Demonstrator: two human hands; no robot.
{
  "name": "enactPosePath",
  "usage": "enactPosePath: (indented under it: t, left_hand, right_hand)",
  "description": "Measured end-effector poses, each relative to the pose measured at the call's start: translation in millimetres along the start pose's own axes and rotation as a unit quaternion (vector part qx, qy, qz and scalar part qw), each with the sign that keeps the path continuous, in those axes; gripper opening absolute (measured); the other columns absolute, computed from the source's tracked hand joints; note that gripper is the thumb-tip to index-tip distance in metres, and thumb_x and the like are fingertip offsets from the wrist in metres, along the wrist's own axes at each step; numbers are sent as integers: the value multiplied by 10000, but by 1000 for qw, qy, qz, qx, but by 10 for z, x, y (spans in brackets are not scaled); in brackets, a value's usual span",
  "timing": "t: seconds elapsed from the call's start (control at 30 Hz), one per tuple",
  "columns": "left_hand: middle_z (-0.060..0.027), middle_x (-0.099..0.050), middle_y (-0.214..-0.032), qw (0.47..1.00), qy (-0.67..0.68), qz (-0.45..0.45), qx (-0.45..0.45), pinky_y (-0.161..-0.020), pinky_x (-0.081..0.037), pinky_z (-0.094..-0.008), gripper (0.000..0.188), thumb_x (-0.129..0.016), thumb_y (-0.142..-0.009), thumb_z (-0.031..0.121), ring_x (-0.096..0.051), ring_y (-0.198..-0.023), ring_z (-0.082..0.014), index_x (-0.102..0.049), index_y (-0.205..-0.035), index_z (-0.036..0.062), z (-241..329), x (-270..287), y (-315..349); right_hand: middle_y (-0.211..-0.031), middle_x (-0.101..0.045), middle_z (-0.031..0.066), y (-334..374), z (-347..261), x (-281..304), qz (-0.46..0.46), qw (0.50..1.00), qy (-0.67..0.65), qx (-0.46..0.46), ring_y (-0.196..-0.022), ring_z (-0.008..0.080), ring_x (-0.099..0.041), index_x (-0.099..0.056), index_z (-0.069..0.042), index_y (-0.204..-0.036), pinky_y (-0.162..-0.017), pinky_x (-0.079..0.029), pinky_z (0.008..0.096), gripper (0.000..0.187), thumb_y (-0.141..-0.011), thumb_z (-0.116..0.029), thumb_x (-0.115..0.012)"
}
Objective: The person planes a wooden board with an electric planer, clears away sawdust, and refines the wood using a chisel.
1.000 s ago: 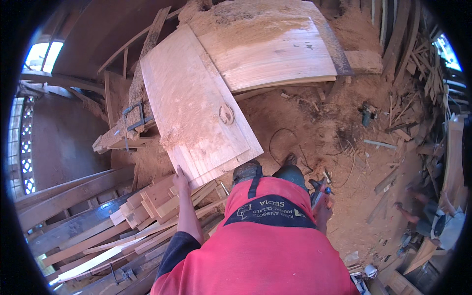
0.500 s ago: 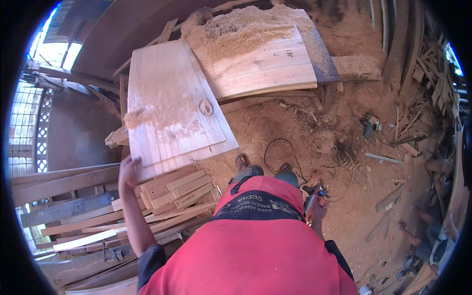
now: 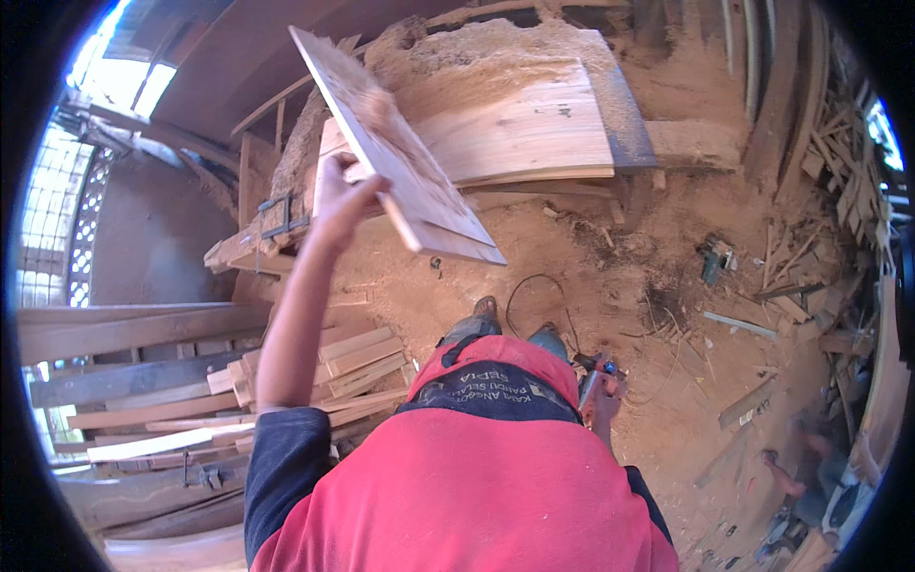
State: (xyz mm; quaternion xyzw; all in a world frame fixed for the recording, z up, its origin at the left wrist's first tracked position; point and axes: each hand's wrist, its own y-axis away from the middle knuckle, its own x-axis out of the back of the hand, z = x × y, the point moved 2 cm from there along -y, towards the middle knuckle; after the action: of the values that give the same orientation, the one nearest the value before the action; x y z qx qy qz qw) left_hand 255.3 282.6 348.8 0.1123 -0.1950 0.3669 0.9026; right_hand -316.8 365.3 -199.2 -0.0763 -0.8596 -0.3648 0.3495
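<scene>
My left hand [image 3: 348, 195] grips the near left edge of a wide wooden panel [image 3: 429, 186], with the thumb on one side and the fingers on the other. The panel is tilted steeply, its left edge raised off the bench, and sawdust lies on its face. At my right side, my right hand [image 3: 606, 393] is wrapped round a hand-held tool [image 3: 593, 379] with a blue part. Its exact kind is partly hidden. To the right of the tilted panel, another pale wooden panel [image 3: 534, 138] lies flat under heaped sawdust [image 3: 467, 67].
A clamp-like metal piece [image 3: 284, 217] sits on the bench's left end. Stacked wood pieces [image 3: 362, 357] lie to my left. A cable [image 3: 515, 296] loops by my feet. A green tool [image 3: 711, 265] and offcuts [image 3: 748, 400] lie right; another person's arm [image 3: 783, 475] shows lower right.
My left hand has moved up and right, lifting the left edge of the panel, which lay flat before. Loose sawdust slides on it. The right hand stays at my side with the tool.
</scene>
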Motion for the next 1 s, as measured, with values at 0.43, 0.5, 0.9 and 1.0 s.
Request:
enactPosePath:
  t: [0.43,0.5,0.9,1.0]
  left_hand:
    - [-274,-322,-1482,993,49,-8,-103,-862,-553,-390,680,-667,-874,241,-627,-1070,-293,-408,-1485,97,-61,-518,-456]
    - [-283,-219,-1555,930,-226,117,-264,-1070,-416,-487,616,-662,-908,395,-453,-1331,-380,-486,-1434,128,-216,-347,-564]
    - [-139,-680,-1173,786,-367,53,-495,-1135,-319,-480,467,-372,-1045,397,-521,-1284,-338,-707,-1076,72,-330,772,-3508]
    - [-121,-647,-841,752,-289,4,-593,-963,-438,-453,411,-458,-1000,341,-610,-886,-307,-659,-783,56,-196,406,-3826]
  right_hand:
    - [-1022,-656,74,360,668,-288,58,982,65,165,-922,204,-631,-669,-90,-1118,-815,-504,371,387,-896,-406,-689]
    - [-1012,-661,71,682,478,-400,24,970,-193,147,-922,199,-633,-665,-99,-1104,-813,-503,364,381,-902,-422,-679]
    - [-978,-679,85,1072,34,-768,50,997,11,-49,-891,205,-651,-666,-77,-1103,-786,-514,366,454,-863,-461,-708]
    - [-971,-682,90,1432,-154,-1079,75,995,-18,-63,-883,208,-655,-667,-69,-1106,-780,-518,369,476,-851,-468,-718]
